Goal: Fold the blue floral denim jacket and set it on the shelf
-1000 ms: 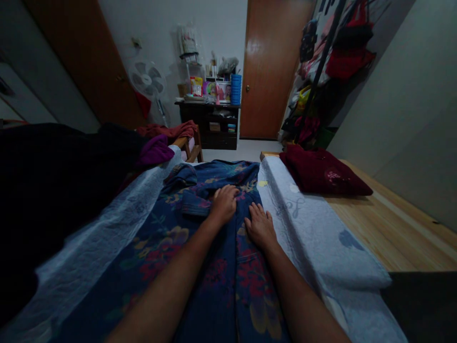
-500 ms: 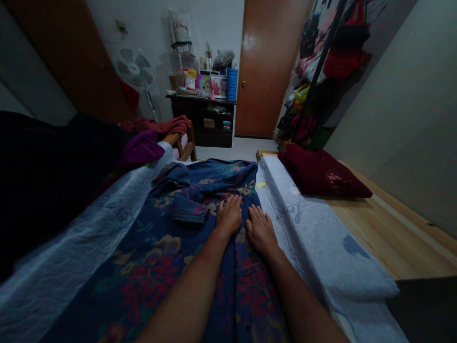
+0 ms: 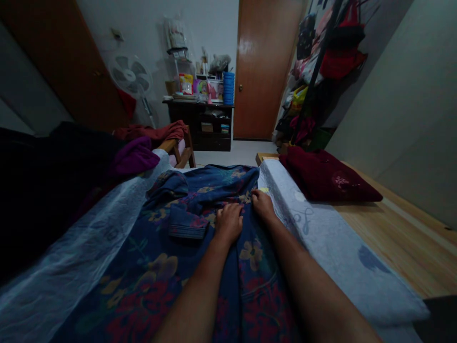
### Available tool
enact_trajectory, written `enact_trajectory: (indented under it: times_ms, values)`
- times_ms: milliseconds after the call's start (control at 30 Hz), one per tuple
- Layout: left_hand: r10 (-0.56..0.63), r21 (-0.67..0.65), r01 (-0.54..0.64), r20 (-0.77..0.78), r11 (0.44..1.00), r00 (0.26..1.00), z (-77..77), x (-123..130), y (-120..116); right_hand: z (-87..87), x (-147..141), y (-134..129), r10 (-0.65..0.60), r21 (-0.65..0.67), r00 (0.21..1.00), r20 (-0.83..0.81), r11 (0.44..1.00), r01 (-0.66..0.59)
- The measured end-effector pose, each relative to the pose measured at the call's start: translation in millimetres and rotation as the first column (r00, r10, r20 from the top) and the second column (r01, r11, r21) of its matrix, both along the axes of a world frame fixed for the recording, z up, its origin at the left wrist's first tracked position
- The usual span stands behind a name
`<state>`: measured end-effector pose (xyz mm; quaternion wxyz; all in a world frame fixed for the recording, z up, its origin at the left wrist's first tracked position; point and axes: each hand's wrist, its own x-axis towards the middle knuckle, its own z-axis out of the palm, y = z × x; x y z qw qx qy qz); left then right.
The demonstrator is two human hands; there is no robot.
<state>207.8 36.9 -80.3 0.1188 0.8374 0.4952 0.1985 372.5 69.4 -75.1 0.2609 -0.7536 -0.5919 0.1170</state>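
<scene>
A dark blue floral garment [image 3: 150, 259] with red and yellow flowers lies spread over the bedding in front of me. One cuffed sleeve [image 3: 188, 223] is folded across its middle. My left hand [image 3: 228, 221] rests palm down on the cloth, just right of that cuff, its fingers extended and slightly bent. Near the garment's right edge, my right hand [image 3: 263, 206] has its fingers drawn together on the fabric; the fingertips are partly hidden. Both forearms reach over the lower part of the garment.
A folded maroon garment [image 3: 330, 175] lies on the wooden surface [image 3: 385, 233] at right. Pale bedding [image 3: 321, 238] runs beneath the floral cloth. Dark clothes [image 3: 53, 186] and a purple cloth [image 3: 134, 157] are heaped at left. A fan [image 3: 130, 76] and dark cabinet [image 3: 196, 126] stand behind.
My right hand has shifted away from me to the garment's edge, its spread fingers now gathered. My left hand stays nearly in place. The view has tilted slightly.
</scene>
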Motion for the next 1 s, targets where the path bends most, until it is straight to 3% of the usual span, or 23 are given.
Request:
enact_trajectory:
  times_ms: [100,200,267,433,767,1000]
  values:
    - [0.089,0.079,-0.09,0.015,0.993,0.996,6.4,-0.7,1.9,10.1,17.6,30.8,-0.135,0.054,0.988,-0.075,0.989,0.139]
    - [0.219,0.149,-0.218,0.013,0.965,0.976,9.7,-3.9,5.5,21.4,37.5,58.1,-0.17,0.107,0.983,-0.067,0.979,0.176]
    - [0.264,0.141,-0.259,-0.013,0.955,0.965,7.4,-6.0,8.6,28.9,50.4,73.5,-0.133,0.136,0.991,-0.022,0.981,0.135]
    - [0.239,0.123,-0.232,-0.048,0.965,0.97,-6.9,-7.7,14.3,43.2,71.9,102.0,0.052,0.046,0.997,0.061,0.997,-0.055]
    - [0.25,0.037,-0.248,-0.066,0.968,0.966,-9.5,-4.1,14.1,45.4,66.6,132.2,0.188,-0.14,0.98,0.059,0.974,-0.179]
    - [0.258,0.07,-0.254,-0.061,0.965,0.964,-12.9,-2.6,12.1,46.0,56.3,143.8,0.022,-0.162,0.976,0.218,0.987,0.014]
